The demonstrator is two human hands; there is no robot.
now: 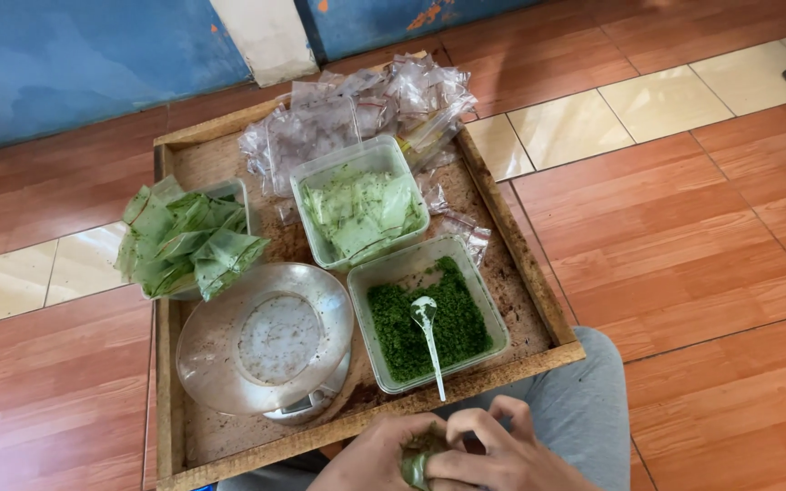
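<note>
At the bottom edge of the view, the person's left hand (384,455) and right hand (493,450) are pressed together, fingers curled closed around a small green packet (416,468) held between them, just in front of the near rim of a wooden tray (539,273). The packet is mostly hidden by the fingers, so its shape cannot be told.

On the tray, nearest the hands, a clear square container of dark green granules (425,323) holds a white plastic spoon (429,341), its bowl resting in the granules and its handle pointing toward the person. To its left sits a round clear plastic dish (266,341). Behind these, another clear container (359,202) holds pale green sachets, and at the left a tub (188,241) overflows with folded green packets. A heap of empty clear plastic bags (357,114) lies at the far end. The tray rests on a tiled floor (702,227).
</note>
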